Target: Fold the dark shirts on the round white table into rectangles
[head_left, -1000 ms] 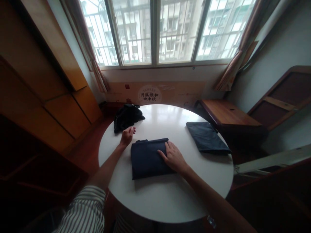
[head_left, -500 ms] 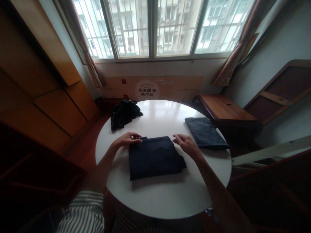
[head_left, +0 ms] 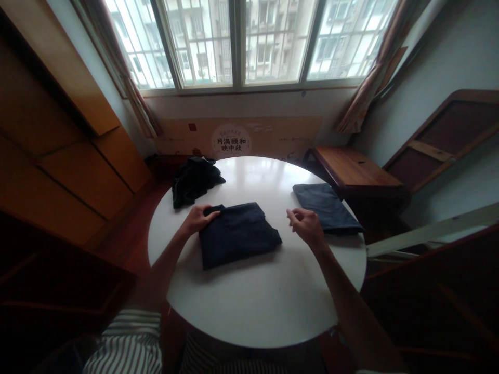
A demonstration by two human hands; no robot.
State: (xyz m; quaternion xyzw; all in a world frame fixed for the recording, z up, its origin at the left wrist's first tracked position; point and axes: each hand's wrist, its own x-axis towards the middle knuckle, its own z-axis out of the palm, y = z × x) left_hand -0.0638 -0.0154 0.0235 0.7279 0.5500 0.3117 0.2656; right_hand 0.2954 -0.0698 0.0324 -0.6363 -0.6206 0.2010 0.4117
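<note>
A folded dark navy garment (head_left: pixel 237 234) lies at the middle of the round white table (head_left: pixel 249 311); a stepped edge shows on its right side. My left hand (head_left: pixel 198 218) is closed on its far left corner, with the thumb on top and the other fingers partly hidden beneath the cloth. To the right, my right hand (head_left: pixel 306 223) hovers over the table, apart from the garment, its fingers curled in and nothing visible in them. Just beyond that hand rests a second folded navy garment (head_left: pixel 327 208), flat near the table's right edge.
At the table's far left edge sits a crumpled black garment (head_left: pixel 197 179). A wooden bench (head_left: pixel 354 166) stands behind the table on the right. Wooden cabinets (head_left: pixel 86 182) line the left, and a barred window (head_left: pixel 268 47) is at the back.
The garment in the middle has shifted away from me and turned slightly. My left hand has taken hold of its corner. My right hand has moved off to the right, away from its edge.
</note>
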